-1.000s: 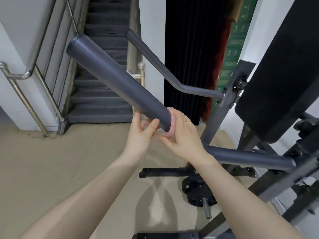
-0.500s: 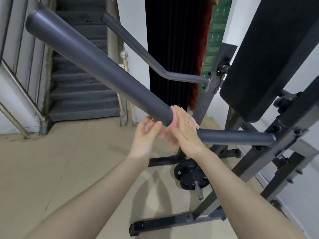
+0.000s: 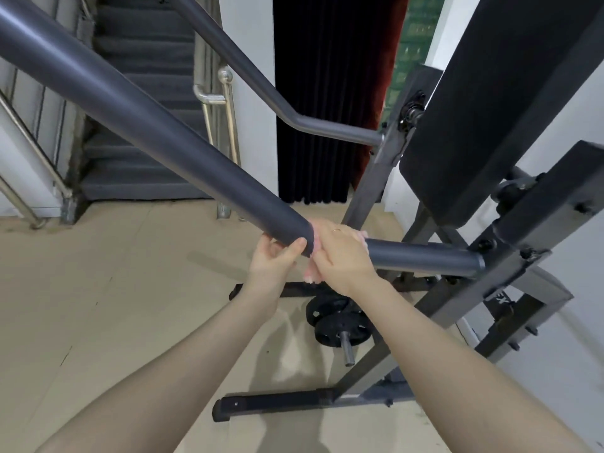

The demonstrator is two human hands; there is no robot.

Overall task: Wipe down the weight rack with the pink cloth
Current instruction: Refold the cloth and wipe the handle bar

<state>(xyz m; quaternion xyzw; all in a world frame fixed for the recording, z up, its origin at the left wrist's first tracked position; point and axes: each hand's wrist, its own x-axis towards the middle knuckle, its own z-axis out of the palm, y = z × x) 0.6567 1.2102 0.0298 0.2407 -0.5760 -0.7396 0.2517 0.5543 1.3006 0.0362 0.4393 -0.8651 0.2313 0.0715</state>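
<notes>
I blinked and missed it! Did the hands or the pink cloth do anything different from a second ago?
Hardly. The left hand closed its thumb and fingers onto the end of the thick grey bar, where before it only touched there. The right hand stays wrapped over the pink cloth at the bend of the bar. The weight plates stay on the floor. The view itself shifted.

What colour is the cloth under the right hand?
Pink cloth, mostly hidden by the right hand; head view.
</notes>
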